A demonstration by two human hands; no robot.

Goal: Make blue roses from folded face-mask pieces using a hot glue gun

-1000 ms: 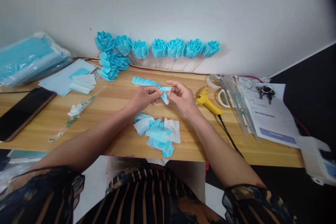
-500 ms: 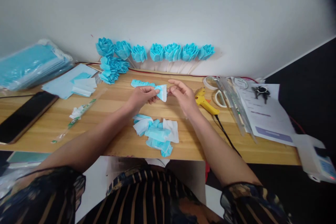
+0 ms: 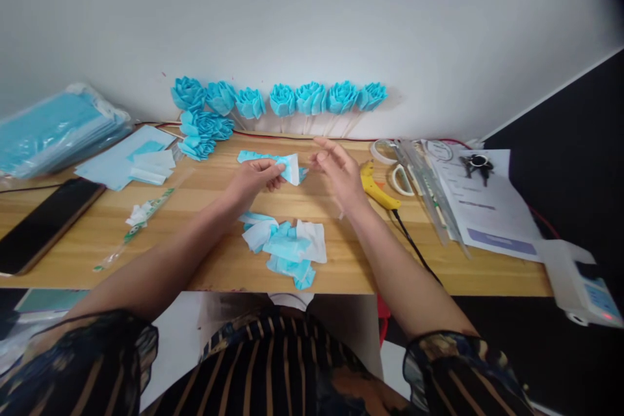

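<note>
Between the thumb and fingers of my left hand (image 3: 260, 175) is a small blue and white fabric piece (image 3: 291, 169). My right hand (image 3: 338, 169) is raised just to the right of that piece, apart from it, fingers partly spread and nothing visible in them. Behind my left hand lies a blue strip (image 3: 247, 156) on the wooden table (image 3: 205, 266). A loose pile of blue and white fabric pieces (image 3: 290, 246) rests nearer the front edge. Blue fabric flowers (image 3: 311, 98) on thin sticks lean against the wall.
On the right are a yellow glue gun (image 3: 379, 190) with its cord, tape rolls (image 3: 402, 180), papers (image 3: 492, 208) and keys (image 3: 480, 162). A phone (image 3: 46, 224), flat sheets (image 3: 121, 156) and a bagged blue stack (image 3: 58, 127) are at left.
My right hand has moved slightly away from the fabric piece, and its fingers have opened. The piece remains in my left hand. The whole view has shifted a little.
</note>
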